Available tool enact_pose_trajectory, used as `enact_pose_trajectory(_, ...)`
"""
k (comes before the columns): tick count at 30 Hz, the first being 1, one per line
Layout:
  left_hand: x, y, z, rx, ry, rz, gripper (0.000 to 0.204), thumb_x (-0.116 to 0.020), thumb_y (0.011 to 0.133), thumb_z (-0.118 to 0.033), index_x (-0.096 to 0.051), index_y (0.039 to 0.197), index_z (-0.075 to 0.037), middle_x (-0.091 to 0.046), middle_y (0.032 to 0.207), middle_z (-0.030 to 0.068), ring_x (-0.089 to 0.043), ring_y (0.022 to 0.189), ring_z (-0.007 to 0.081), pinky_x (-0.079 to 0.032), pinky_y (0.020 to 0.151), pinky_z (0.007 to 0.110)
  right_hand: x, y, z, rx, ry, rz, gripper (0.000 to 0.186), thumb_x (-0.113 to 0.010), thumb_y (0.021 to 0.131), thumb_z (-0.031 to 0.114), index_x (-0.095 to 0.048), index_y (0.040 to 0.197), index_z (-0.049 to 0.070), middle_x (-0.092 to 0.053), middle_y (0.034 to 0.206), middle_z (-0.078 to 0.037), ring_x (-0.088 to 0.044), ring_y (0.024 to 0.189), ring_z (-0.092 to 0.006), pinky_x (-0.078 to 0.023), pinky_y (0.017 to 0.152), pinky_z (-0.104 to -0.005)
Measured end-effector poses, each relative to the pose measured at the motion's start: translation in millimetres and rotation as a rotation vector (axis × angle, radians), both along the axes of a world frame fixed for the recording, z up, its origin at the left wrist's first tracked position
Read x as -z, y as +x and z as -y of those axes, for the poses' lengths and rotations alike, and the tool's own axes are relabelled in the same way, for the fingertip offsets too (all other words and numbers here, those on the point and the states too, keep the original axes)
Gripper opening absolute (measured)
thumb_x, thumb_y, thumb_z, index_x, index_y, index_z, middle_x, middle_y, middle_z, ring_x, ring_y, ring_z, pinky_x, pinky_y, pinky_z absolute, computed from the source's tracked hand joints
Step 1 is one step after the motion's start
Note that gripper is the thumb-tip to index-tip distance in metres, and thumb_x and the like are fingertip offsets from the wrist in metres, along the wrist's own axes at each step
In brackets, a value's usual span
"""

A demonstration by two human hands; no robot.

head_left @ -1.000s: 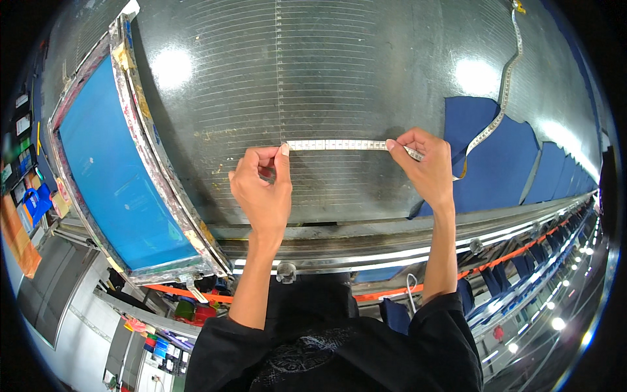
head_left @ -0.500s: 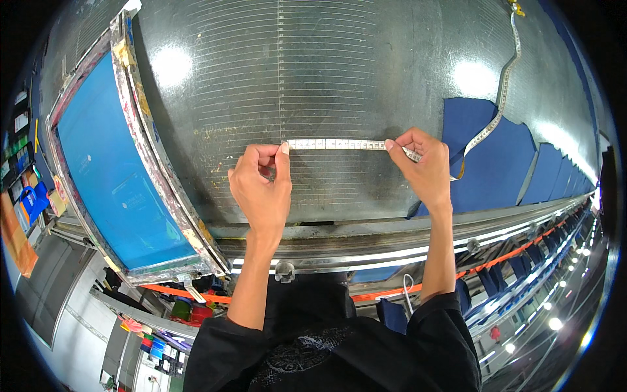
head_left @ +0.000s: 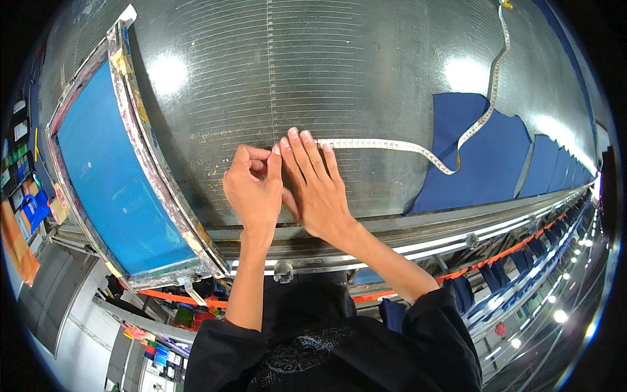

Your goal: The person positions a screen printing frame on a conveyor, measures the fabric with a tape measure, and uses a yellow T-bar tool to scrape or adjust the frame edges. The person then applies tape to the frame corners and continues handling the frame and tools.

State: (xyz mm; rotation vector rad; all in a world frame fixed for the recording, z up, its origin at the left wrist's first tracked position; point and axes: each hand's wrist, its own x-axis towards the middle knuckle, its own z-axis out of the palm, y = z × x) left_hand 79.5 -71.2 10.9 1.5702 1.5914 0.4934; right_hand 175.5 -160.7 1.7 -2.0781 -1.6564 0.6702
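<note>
Nearest the body, both forearms reached over the metal rail (head_left: 392, 247) along the worktable's edge, and a round, clear-looking fitting (head_left: 283, 272) sat just beside the left forearm, where a careless sideways swing might have knocked it. Beyond it, the left hand (head_left: 253, 196) had thumb and forefinger brought together at the end of the tape measure (head_left: 375, 144), though the tip was hidden, so how firmly it was pinched could not be told. The right hand (head_left: 320, 196) gripped nothing; it lay with fingers outstretched over the tape, close against the left. If those fingers dragged sideways, the tape could have crept off the ruled line or buckled. Its free length curved right across the worktable (head_left: 398, 78) and over a navy fabric panel (head_left: 477, 157), so a tug might have rucked that cloth. As for room, the screen-printing frame (head_left: 117, 176) closed off the left, its slanting edge well apart from the left hand, while the panel's edge bounded the right beyond a bare stretch. Straight ahead, the ruled tabletop offered the widest opening, with the tape's yellow-tipped end (head_left: 506, 4) far off at upper right.
</note>
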Motion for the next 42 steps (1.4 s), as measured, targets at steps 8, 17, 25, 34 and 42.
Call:
enact_pose_trajectory(8, -16, -1, -20, 0.07, -0.17, -0.169, 0.031, -0.084, 0.089, -0.028, -0.068, 0.08, -0.002, -0.057, 0.054, 0.0008, -0.048, 0.048, 0.0072, -0.036, 0.05, 0.028, 4, 42, 44, 0.165, -0.116, 0.261, 0.083, -0.052, 0.102, 0.053, -0.032, 0.161, -0.001, -0.028, 0.169, -0.02, -0.022, 0.159, -0.0349, -0.012, 0.127, -0.058)
enact_pose_trajectory(17, -25, -3, -38, 0.088, -0.343, -0.205, 0.034, -0.086, 0.086, -0.035, -0.07, 0.079, -0.005, -0.066, 0.058, 0.0033, -0.058, 0.05, 0.0133, -0.042, 0.053, 0.032, 3, 90, 76, 0.508, -0.146, 0.403, 0.078, -0.044, 0.107, 0.046, -0.021, 0.164, -0.002, -0.022, 0.17, -0.025, -0.016, 0.16, -0.0397, -0.004, 0.127, -0.0591)
enact_pose_trajectory(25, -18, -14, -35, 0.155, -0.252, -0.175, 0.035, -0.085, 0.085, -0.035, -0.07, 0.082, -0.004, -0.069, 0.061, 0.0034, -0.065, 0.055, 0.0114, -0.047, 0.058, 0.03, -32, 122, 74, 0.739, -0.035, 0.009, 0.047, -0.06, 0.104, 0.034, -0.066, 0.137, 0.001, -0.065, 0.142, -0.016, -0.056, 0.138, -0.0319, -0.032, 0.12, -0.0457)
enact_pose_trajectory(34, -29, -62, -5, 0.086, 0.027, 0.212, 0.036, -0.078, 0.092, -0.027, -0.068, 0.113, 0.0, -0.072, 0.117, 0.0173, -0.067, 0.106, 0.0292, -0.052, 0.094, 0.042, -88, 107, 75, 0.916, 0.122, -0.252, 0.038, -0.062, 0.105, 0.03, -0.073, 0.115, -0.005, -0.078, 0.102, -0.012, -0.071, 0.094, -0.0176, -0.054, 0.086, -0.0316)
enact_pose_trajectory(42, 6, -60, 20, 0.22, 0.395, -0.142, 0.076, -0.06, 0.103, -0.039, -0.031, 0.158, 0.005, -0.027, 0.168, 0.0224, -0.017, 0.158, 0.0434, -0.016, 0.128, 0.054, -72, 94, -70, 0.773, 0.037, -1.071, 0.049, -0.057, 0.107, 0.044, -0.067, 0.125, -0.001, -0.075, 0.11, -0.013, -0.073, 0.096, -0.0199, -0.057, 0.084, -0.0338)
